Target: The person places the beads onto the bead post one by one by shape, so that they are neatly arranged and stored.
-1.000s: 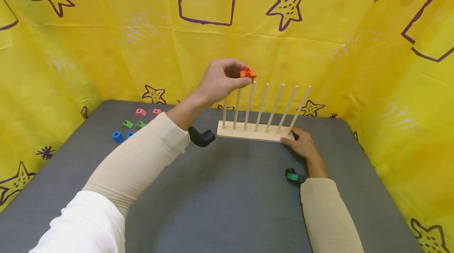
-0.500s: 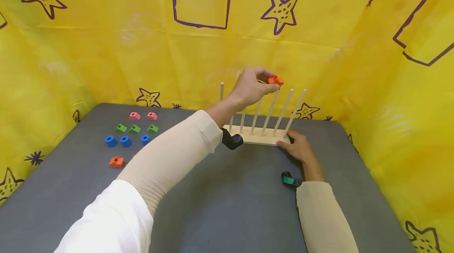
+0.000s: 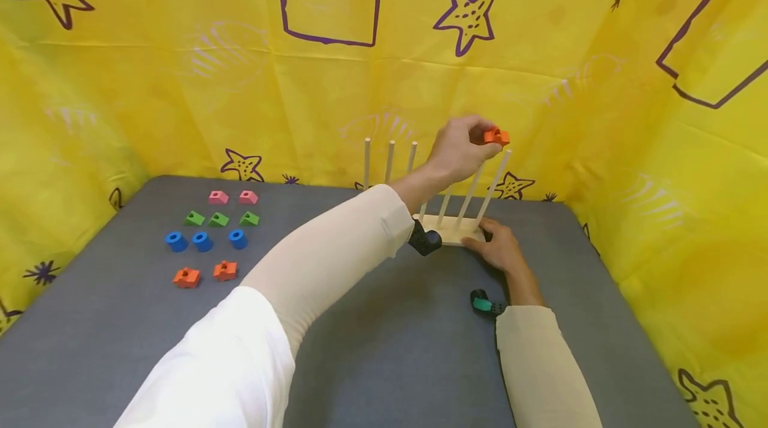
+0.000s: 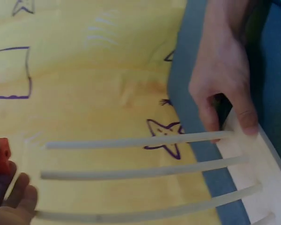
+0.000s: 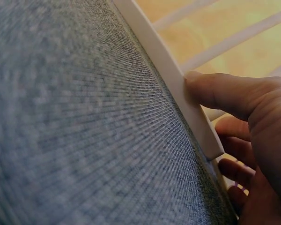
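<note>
My left hand [image 3: 459, 151] pinches an orange notched block [image 3: 497, 137] with a hole in it, up near the tops of the right-hand pegs. In the left wrist view the orange block [image 4: 0, 157] is between the fingers at the left edge, apart from the peg tips. The wooden peg rack [image 3: 450, 231] stands on the table with several upright pegs, part of it hidden behind my left forearm. My right hand [image 3: 501, 248] grips the right end of its base. In the right wrist view the thumb lies on the base's front edge [image 5: 196, 112], fingers behind it.
On the left of the grey table [image 3: 372, 348] lie two pink blocks [image 3: 219, 197], three green triangular blocks [image 3: 219, 219], three blue cylinders [image 3: 202, 241] and two orange blocks [image 3: 187, 277]. A yellow patterned cloth [image 3: 324, 95] hangs behind and at the sides.
My left hand has carried the orange block rightward along the peg tops, toward the rightmost peg. More of the blocks on the left have come into view. My right hand stays on the base.
</note>
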Action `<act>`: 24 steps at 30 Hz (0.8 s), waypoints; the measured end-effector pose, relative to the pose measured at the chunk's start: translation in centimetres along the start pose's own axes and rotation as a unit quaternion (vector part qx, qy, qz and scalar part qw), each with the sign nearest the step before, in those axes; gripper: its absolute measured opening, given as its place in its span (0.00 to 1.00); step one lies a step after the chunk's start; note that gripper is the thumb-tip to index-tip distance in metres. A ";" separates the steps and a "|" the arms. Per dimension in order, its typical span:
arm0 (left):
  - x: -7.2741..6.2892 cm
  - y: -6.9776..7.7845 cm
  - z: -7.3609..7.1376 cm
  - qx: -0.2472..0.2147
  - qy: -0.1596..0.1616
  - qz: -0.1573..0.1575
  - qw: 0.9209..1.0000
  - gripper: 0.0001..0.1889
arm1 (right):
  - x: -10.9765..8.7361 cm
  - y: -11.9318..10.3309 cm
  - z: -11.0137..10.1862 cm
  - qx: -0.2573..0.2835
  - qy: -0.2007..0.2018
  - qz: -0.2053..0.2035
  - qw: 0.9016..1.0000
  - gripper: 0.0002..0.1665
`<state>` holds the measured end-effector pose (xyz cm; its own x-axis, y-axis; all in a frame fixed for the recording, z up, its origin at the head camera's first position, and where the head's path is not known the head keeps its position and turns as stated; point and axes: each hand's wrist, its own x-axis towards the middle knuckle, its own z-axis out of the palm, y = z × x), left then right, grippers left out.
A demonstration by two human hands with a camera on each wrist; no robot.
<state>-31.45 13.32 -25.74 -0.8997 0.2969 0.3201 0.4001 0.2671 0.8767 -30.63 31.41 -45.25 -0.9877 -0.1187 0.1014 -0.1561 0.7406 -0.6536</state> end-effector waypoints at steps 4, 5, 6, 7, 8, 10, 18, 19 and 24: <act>0.8 -0.4 1.9 0.007 0.001 0.012 1.000 0.17 | 0.0 0.4 0.0 -0.002 0.001 0.000 1.000 0.38; 1.0 -0.5 2.3 0.008 0.003 0.013 1.000 0.17 | 0.0 0.4 0.0 -0.002 0.002 0.000 1.000 0.38; 1.1 -0.6 2.6 0.007 0.006 0.015 1.000 0.17 | 0.0 0.4 0.0 -0.002 0.003 -0.004 1.000 0.38; 1.2 -0.7 3.0 0.008 0.008 0.016 1.000 0.16 | 0.0 0.4 0.0 0.002 0.004 -0.005 1.000 0.37; 1.2 -0.9 3.2 0.010 0.009 0.017 1.000 0.16 | 0.0 0.4 0.1 0.004 0.004 -0.005 1.000 0.37; 1.4 -1.2 3.7 0.012 0.012 0.016 1.000 0.16 | 0.1 0.4 0.1 0.007 0.003 -0.005 1.000 0.37; 1.7 -2.5 5.0 0.009 0.024 0.013 1.000 0.15 | 0.1 0.3 0.2 0.006 -0.004 0.008 1.000 0.36; 1.8 -2.6 5.2 0.009 0.030 0.012 0.999 0.15 | 0.1 0.3 0.1 0.006 -0.006 0.009 1.000 0.36; 2.2 -2.5 6.0 0.014 0.059 0.010 0.998 0.15 | 0.1 0.5 -0.2 0.015 0.000 0.010 1.000 0.35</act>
<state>-33.39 18.79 -29.31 -0.9047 0.1934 0.3796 0.4222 0.2874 0.8597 -30.81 31.95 -45.41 -0.9907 -0.1040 0.0878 -0.1359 0.7229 -0.6775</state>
